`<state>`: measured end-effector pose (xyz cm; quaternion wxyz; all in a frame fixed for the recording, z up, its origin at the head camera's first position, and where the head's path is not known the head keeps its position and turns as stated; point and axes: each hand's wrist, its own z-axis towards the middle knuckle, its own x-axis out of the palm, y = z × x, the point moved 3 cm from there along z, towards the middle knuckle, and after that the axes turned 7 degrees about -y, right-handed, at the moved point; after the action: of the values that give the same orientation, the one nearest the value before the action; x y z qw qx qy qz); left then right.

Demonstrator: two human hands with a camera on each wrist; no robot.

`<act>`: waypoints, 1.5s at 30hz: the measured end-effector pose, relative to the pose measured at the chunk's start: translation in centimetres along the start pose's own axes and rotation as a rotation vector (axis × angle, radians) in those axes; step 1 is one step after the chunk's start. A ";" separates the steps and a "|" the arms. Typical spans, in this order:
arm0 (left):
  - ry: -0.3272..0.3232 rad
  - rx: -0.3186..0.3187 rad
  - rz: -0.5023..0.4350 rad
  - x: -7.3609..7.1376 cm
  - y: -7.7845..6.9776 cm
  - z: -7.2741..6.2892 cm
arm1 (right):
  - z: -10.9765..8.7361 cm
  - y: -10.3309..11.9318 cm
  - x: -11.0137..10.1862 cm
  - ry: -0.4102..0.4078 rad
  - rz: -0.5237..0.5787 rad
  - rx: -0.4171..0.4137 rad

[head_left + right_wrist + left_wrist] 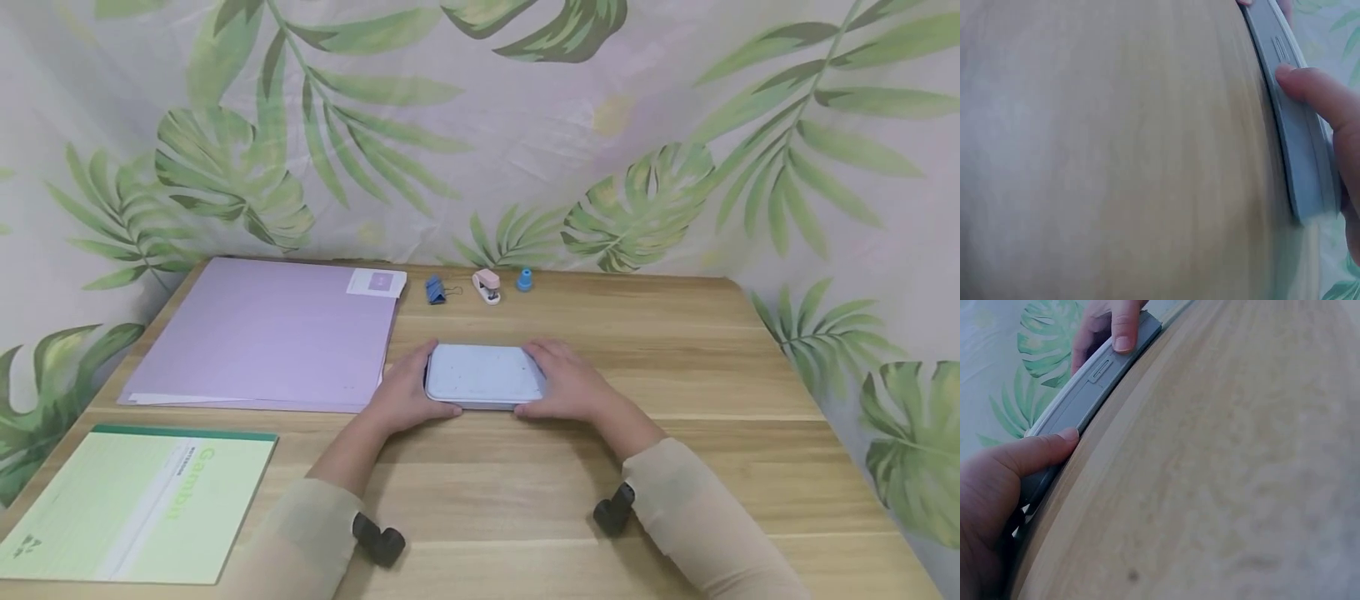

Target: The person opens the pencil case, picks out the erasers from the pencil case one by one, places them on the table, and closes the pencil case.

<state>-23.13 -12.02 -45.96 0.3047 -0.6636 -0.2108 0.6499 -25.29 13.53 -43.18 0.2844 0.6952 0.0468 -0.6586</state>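
Note:
A light-blue flat case (486, 372) with rounded corners lies near the middle of the wooden table, between both hands. My left hand (411, 389) grips its left end, thumb along the front side and fingers round toward the back. At the opposite end my right hand (570, 382) holds it the same way. The left wrist view shows the case's grey-blue front side (1079, 400) with a small latch-like piece between the two thumbs. In the right wrist view, the right thumb presses on the front side (1304, 150). Fingers behind the case are partly hidden.
Behind the case stand a blue binder clip (435, 290), a pink and white stapler (487, 286) and a small blue cone-shaped item (524, 281). A purple folder (262, 333) and a green notebook (142, 504) lie at left. A leaf-patterned cloth (525, 125) hangs behind the table.

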 end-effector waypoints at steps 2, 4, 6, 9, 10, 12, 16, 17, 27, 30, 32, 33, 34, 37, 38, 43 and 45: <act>-0.004 0.002 -0.003 0.0 0.1 0.0 | 0.2 0.5 -0.1 0.019 -0.013 -0.019; -0.008 0.007 -0.006 0.1 0.1 0.0 | 0.5 1.1 -0.1 0.044 -0.023 -0.031; -0.011 0.013 -0.006 0.1 0.2 0.0 | 0.7 1.6 -0.2 0.067 -0.032 -0.043; -0.013 0.019 -0.007 0.1 0.2 0.0 | 1.1 2.1 -0.3 0.104 -0.050 -0.052; -0.015 0.020 -0.006 0.1 0.1 0.0 | 1.2 2.2 -0.4 0.115 -0.048 -0.055; -0.015 0.020 -0.006 0.1 0.1 0.0 | 1.3 2.2 -0.5 0.131 -0.037 -0.056; -0.008 0.025 0.000 0.2 -0.1 0.1 | 1.3 2.0 -0.8 0.140 0.010 -0.035; -0.003 0.024 0.001 0.2 -0.1 0.1 | 1.3 1.8 -0.8 0.139 0.017 -0.030; -0.007 0.041 -0.002 -0.1 -0.2 0.1 | 1.7 1.5 -1.9 0.183 0.143 0.007; -0.006 0.048 -0.002 0.0 0.1 0.1 | 1.9 1.6 -2.3 0.233 0.138 -0.012; 0.003 0.054 -0.003 0.2 0.2 0.1 | 1.9 1.5 -2.5 0.259 0.129 -0.021; 0.006 0.057 -0.005 0.3 0.3 0.1 | 1.8 1.4 -2.6 0.264 0.129 -0.018; 0.007 0.053 -0.009 0.4 0.3 0.1 | 1.8 1.3 -2.8 0.260 0.136 -0.016; -0.007 0.045 -0.011 0.3 0.1 0.0 | 1.7 1.0 -3.5 0.208 0.168 -0.021; -0.013 0.041 -0.013 0.2 0.1 0.0 | 1.7 0.9 -3.8 0.180 0.183 -0.022; -0.021 0.037 -0.002 0.0 0.0 -0.1 | 1.7 0.2 -5.6 0.047 0.241 0.021; -0.023 0.041 0.003 0.0 0.1 -0.2 | 1.7 -0.3 -6.2 0.010 0.259 0.063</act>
<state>-22.98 -12.12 -45.99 0.3149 -0.6501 -0.1998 0.6620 -27.72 14.90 -37.37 0.3448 0.7071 -0.0626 -0.6141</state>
